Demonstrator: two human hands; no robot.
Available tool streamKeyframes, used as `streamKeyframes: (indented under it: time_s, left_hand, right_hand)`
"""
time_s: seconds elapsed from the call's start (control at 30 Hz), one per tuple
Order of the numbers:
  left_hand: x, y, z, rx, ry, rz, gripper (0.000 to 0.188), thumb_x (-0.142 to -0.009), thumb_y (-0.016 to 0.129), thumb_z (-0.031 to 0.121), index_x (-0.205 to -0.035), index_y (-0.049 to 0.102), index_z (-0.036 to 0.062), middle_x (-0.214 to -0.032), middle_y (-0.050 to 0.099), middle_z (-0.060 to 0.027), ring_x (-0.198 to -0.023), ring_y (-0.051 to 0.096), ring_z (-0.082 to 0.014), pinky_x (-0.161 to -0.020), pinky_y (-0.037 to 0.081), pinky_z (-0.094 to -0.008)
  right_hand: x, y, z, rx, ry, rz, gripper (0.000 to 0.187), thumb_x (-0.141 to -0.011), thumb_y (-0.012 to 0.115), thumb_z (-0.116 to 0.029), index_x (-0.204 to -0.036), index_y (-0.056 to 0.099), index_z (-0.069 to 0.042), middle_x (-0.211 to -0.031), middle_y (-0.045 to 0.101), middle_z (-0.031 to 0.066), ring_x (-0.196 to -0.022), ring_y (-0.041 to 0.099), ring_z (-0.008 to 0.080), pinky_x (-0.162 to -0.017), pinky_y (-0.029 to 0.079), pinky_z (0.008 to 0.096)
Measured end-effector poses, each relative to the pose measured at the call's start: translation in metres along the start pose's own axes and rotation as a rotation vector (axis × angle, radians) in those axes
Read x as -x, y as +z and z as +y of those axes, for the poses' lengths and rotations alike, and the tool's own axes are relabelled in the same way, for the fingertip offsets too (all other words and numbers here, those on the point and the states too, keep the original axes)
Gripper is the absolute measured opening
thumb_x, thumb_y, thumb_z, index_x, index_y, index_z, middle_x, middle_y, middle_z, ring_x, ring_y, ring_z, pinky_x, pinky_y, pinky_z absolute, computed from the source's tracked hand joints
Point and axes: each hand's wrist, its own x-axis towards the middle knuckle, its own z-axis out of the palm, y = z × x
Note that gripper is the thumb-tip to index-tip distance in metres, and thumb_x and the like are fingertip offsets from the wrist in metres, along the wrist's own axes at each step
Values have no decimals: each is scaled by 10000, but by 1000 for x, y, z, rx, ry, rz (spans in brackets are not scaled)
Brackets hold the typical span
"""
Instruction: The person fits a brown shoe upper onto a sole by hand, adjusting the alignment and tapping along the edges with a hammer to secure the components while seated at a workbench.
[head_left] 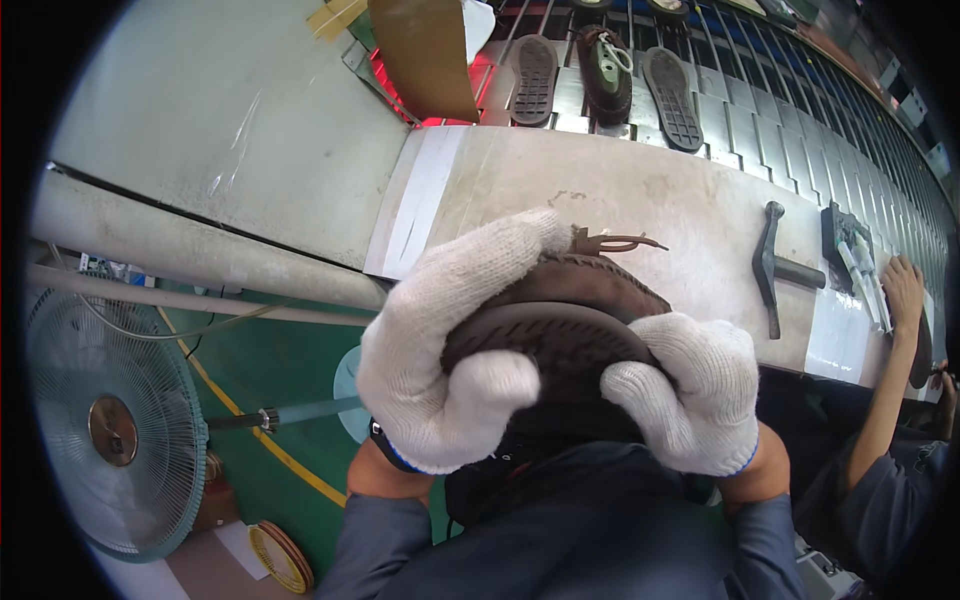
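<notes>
A brown leather shoe [590,285] with brown laces is between my two hands, its dark treaded sole tilted toward me. Around its left side wraps my left hand [440,350] in a white knit glove, fingers over the upper and thumb pressed on the sole. My right hand [690,385], gloved likewise, grips the right side, its thumb against the sole. The hands hide both ends of the shoe. Beyond it lies the worktable [700,215], with a hammer [775,270] resting on the right part.
Past the table, a slatted metal conveyor [740,120] carries a laced brown shoe [606,80] between two soles [534,80]. A co-worker's arm [895,350] reaches in at the right, near a dark tool holder [848,240]. At the left stands a floor fan [115,430].
</notes>
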Motion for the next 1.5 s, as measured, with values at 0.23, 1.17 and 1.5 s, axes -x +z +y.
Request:
streamKeyframes:
  time_s: [0.23, 1.17, 1.5]
  left_hand:
    - [2, -12, -5, 10, 88, -51, 609, -1036, 754, 520, -1235, 636, -44, -1220, 739, -344, -1089, 776, -433, -960, 651, -507]
    - [89, 20, -84, 199, -273, -3, 343, -988, 695, -14, -1324, 725, -75, -1442, 712, -238, -1358, 673, -285, -1201, 474, -411]
    - [65, 23, -78, 123, -270, -57, 238, -862, 772, -59, -1089, 745, 7, -1254, 745, -148, -1155, 707, -208, -1052, 546, -351]
  right_hand:
    - [-2, 4, -6, -29, -19, -55, 235, -913, 890, -221, -1027, 770, -54, -790, 738, 132, -683, 748, 327, -608, 575, 401]
    - [2, -6, 49, 590, -37, -238, 228, -858, 865, -104, -1048, 753, -48, -1454, 696, 197, -1055, 763, 392, -911, 610, 426]
    - [2, -6, 56, 651, -70, -257, 261, -820, 903, -147, -1012, 753, -54, -1340, 755, 184, -1006, 772, 376, -859, 618, 422]
